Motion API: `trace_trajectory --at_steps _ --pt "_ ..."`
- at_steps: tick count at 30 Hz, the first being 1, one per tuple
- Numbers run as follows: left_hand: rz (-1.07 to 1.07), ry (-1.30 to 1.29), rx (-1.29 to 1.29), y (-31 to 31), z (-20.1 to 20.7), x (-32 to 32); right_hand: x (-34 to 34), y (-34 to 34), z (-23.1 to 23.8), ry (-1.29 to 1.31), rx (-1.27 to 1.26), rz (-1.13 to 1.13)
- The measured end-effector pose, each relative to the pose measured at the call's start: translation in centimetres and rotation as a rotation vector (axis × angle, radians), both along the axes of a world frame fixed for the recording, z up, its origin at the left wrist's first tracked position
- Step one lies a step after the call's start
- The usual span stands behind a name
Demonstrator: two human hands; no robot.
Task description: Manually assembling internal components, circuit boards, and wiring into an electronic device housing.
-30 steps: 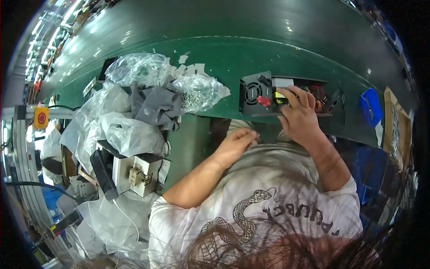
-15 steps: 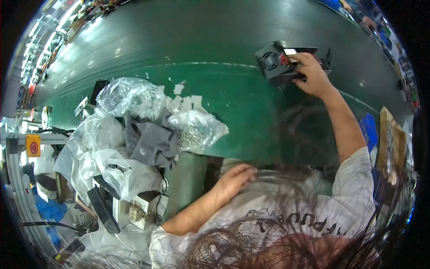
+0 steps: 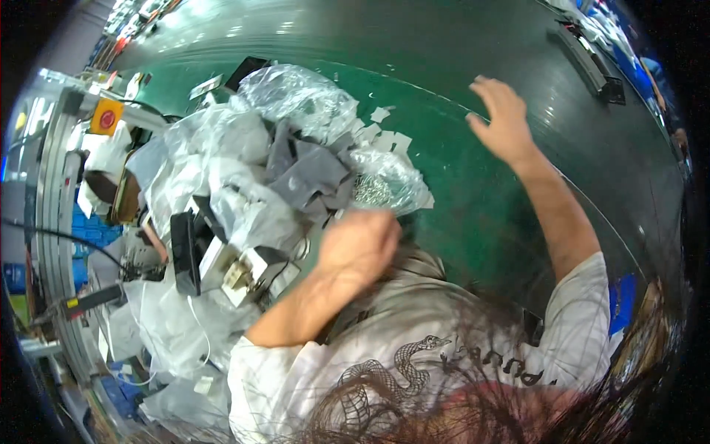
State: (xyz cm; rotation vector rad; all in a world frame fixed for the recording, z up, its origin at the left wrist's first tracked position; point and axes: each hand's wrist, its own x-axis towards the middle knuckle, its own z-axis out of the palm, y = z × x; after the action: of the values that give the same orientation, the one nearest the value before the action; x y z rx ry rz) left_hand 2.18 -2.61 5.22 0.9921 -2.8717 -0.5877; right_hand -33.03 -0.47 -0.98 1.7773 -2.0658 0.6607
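Observation:
My right hand (image 3: pixel 504 122) reaches out over the dark green surface (image 3: pixel 451 192) with its fingers apart and holds nothing. Beyond it, at the far right, lies a long black unit (image 3: pixel 589 65). My left hand (image 3: pixel 359 248) is raised near my body, beside the heap of packaging, and looks curled. Motion blurs its fingers, so I cannot tell whether anything is in them. Just past that hand sit a clear plastic bag (image 3: pixel 384 181) of small metal parts and a crumpled grey sheet (image 3: pixel 307 174).
Clear plastic bags (image 3: pixel 299 96) are piled on the left. Nearer stand a black bar-shaped part (image 3: pixel 185 251) and a small metal block (image 3: pixel 238 275). An orange panel with a red button (image 3: pixel 107 116) hangs on a metal frame (image 3: pixel 55 185). White scraps (image 3: pixel 380 115) lie on the green surface.
My right hand has let go of the black unit with a fan. A black unit now lies farther off at the right; whether it is the same one is unclear. The view has turned and my left hand has lifted.

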Motion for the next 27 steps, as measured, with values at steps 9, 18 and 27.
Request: trace_trajectory --at_steps 9,18,27 --pt "0.433 -0.093 -0.435 -7.9 -6.5 1.4 15.6 1.6 1.0 -0.306 0.042 0.468" --pt "0.476 0.139 -0.312 -9.4 -5.6 1.4 22.4 -2.0 1.2 -0.911 0.267 0.46" --pt "0.45 0.626 -0.401 -9.6 -5.7 1.4 23.3 -6.8 0.7 -1.575 0.487 0.716"
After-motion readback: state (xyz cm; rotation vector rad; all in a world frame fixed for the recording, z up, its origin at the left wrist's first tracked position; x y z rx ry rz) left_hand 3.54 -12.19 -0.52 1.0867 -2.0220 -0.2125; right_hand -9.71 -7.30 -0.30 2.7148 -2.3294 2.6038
